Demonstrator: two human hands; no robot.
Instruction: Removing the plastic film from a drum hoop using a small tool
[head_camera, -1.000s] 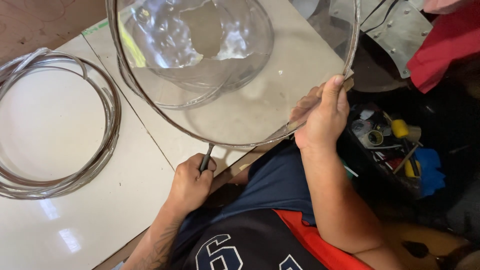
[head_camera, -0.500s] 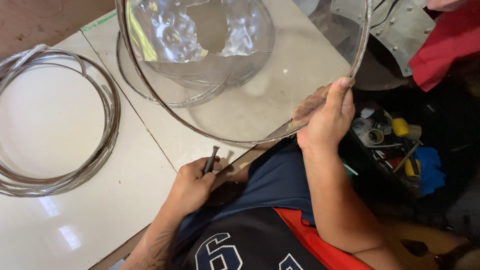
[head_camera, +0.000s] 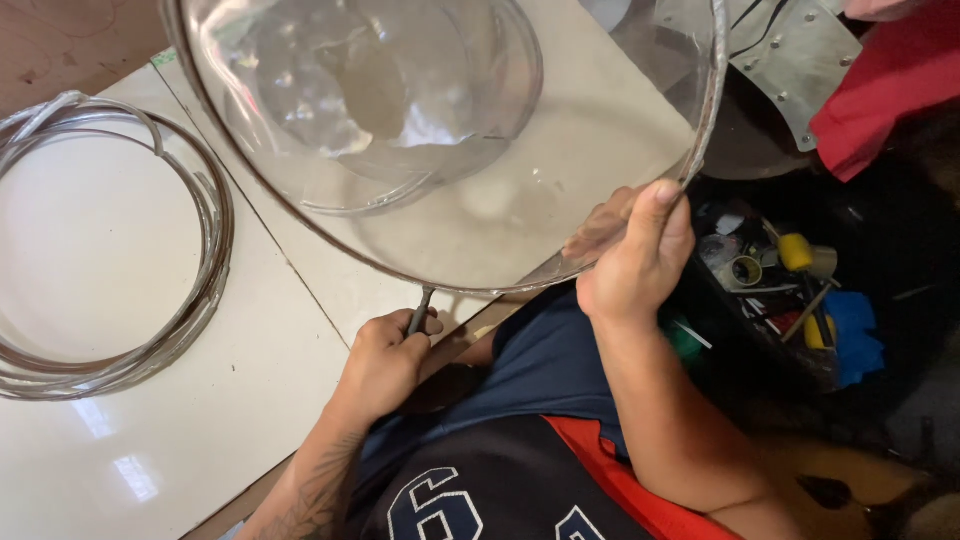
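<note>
- On the white desk, the largest surface in view, a seam runs between two panels; the person sits at its near edge, looking down.
- Above the desk, a large clear plastic dome is held tilted, its open side towards the camera, its lower edge just over the desk's near edge. A dark metal rim follows its edge along the right side and the bottom; whether that rim is fastened all the way round cannot be told, since the top is out of frame.
- A second clear bowl shows through the dome, apparently resting on the desk behind it.
- A coil of grey wire hoops lies flat on the desk's left panel, well apart from the dome and untouched.
- A tray of small tools, yellow, blue and green among them, sits in shadow on the right, below desk level.
- The right hand has its grip closed on the dome's lower right edge, thumb along the rim.
- The left hand is clenched round a thin dark tool, whose tip meets the rim at the dome's lowest point; the work on the rim appears to be in progress there.
</note>
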